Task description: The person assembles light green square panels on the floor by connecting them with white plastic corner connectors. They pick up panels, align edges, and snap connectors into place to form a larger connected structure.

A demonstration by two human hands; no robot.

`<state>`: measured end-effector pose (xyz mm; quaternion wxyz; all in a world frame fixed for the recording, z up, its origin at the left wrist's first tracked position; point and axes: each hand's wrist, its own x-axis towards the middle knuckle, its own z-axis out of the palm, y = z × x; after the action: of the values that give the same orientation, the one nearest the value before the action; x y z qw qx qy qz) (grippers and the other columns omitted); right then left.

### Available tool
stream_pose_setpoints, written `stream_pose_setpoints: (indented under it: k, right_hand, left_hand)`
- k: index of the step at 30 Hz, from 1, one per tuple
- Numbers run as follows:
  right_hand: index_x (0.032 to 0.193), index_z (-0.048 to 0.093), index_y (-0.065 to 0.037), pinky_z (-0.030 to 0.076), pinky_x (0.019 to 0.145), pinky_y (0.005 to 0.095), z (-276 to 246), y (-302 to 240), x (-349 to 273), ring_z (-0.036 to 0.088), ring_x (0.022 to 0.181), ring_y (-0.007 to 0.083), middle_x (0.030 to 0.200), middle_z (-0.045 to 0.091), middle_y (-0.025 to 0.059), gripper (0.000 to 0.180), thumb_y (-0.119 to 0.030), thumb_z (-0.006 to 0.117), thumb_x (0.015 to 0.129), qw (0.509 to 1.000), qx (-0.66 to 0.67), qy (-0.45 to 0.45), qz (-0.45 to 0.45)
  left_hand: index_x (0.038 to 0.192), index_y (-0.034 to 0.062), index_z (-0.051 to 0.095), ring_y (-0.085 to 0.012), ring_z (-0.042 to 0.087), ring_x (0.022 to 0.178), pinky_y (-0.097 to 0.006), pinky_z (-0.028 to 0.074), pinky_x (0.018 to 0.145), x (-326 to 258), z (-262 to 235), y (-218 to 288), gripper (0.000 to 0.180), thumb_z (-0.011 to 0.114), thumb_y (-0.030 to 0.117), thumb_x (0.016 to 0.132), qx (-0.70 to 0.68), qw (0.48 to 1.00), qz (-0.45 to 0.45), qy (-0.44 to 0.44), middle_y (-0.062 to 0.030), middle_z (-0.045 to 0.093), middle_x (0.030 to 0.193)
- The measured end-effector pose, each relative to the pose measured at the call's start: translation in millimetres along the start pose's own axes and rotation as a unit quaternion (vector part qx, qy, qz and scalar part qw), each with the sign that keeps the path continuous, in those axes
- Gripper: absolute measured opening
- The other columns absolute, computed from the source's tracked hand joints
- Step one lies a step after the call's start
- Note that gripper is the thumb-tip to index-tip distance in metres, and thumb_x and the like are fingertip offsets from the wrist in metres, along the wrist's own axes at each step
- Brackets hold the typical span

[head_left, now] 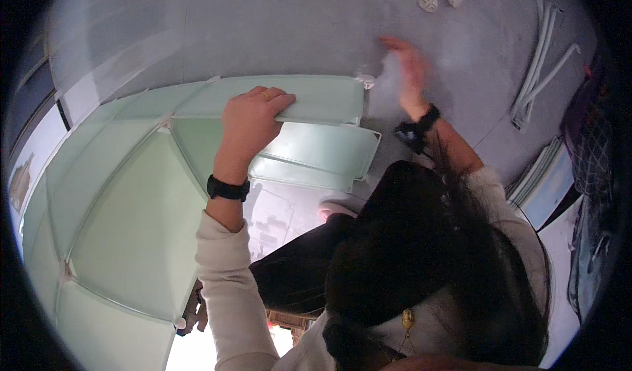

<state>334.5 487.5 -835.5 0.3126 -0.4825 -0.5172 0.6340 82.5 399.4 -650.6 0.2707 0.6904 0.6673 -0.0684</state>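
A pale green, translucent plastic panel unit [131, 200] of several joined panels with thin rod-like edges fills the left side. My left hand [257, 121] grips the edge of its outermost panel [322, 98], fingers curled over it. At that panel's far corner sits a small white round connector [366, 82]. My right hand [409, 75] is raised to the right of this corner, apart from it. Its fingers look stretched out and hold nothing visible, though motion blurs them. Two more panels [322, 150] stick out beneath the gripped one.
Several white round connectors [428, 2] lie on the grey floor [296, 28] at the far right. White rods [541, 61] rest farther right, near a stack of flat panels [543, 173] and dark quilted fabric [596, 127]. A pink slipper [336, 210] shows by my knees.
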Motion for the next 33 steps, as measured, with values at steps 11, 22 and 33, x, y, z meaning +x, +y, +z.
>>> stream_pose_setpoints:
  k: [11, 22, 33]
  right_hand:
    - [0.126, 0.053, -0.006, 0.039, 0.101, 0.0337, 21, -5, 7, 0.047, 0.122, 0.0229, 0.128, 0.054, 0.0116, 0.043, -0.037, 0.036, 0.101, 0.995, 0.080, -0.062, 0.015]
    - [0.118, 0.053, 0.002, 0.039, 0.103, 0.0359, 76, 7, 21, 0.053, 0.116, 0.0238, 0.121, 0.057, 0.0148, 0.045, -0.035, 0.032, 0.102, 0.976, 0.169, -0.134, 0.013]
    - [0.098, 0.063, -0.001, 0.049, 0.065, 0.0313, -17, 6, -24, 0.061, 0.073, 0.0171, 0.084, 0.065, 0.0094, 0.024, -0.023, 0.058, 0.092, 0.971, -0.161, -0.174, 0.031]
  left_hand:
    - [0.100, 0.0178, 0.069, -0.0207, 0.066, 0.088, -0.033, 0.053, 0.069, -6, 7, -1, 0.045, 0.063, -0.003, 0.060, -0.020, 0.999, -0.013, 0.046, 0.0006, 0.069, 0.100]
    - [0.099, 0.0192, 0.070, -0.0204, 0.066, 0.089, -0.033, 0.053, 0.070, -8, 8, -9, 0.042, 0.063, -0.001, 0.063, -0.001, 0.997, -0.045, 0.061, 0.0016, 0.069, 0.100]
    - [0.114, 0.0210, 0.063, -0.0234, 0.061, 0.104, -0.038, 0.050, 0.085, -16, 9, -8, 0.053, 0.066, 0.001, 0.065, 0.051, 0.995, -0.065, 0.059, 0.0004, 0.064, 0.115]
